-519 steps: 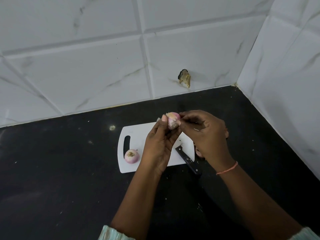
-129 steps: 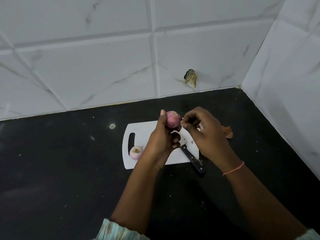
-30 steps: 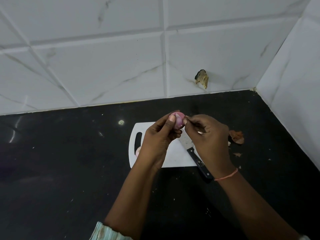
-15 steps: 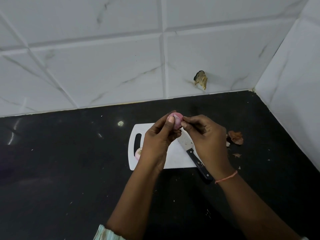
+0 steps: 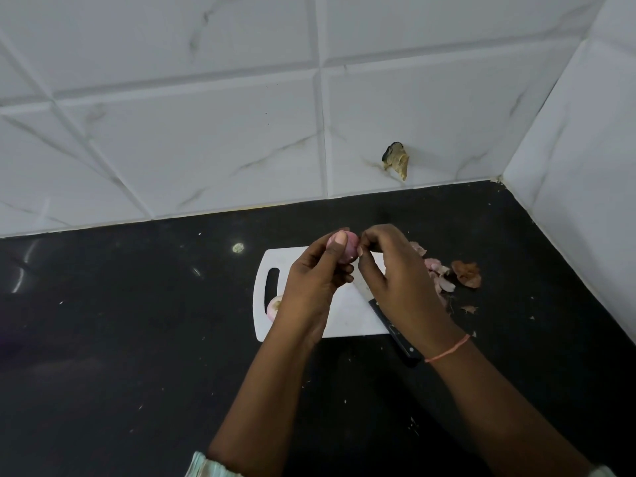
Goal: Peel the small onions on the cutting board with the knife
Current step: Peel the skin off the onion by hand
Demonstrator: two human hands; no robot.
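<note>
Here, on the black counter: white cutting board, second small onion at its left end. Left hand, raised above, grip curled around a pink onion. Right hand, grip narrow, pinching at its skin. Knife lying untouched beneath. Peels rightward. No legible writing.

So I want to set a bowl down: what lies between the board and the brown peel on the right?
In the head view, pinkish onion skins lie on the black counter between the board and the brown peel.
</note>
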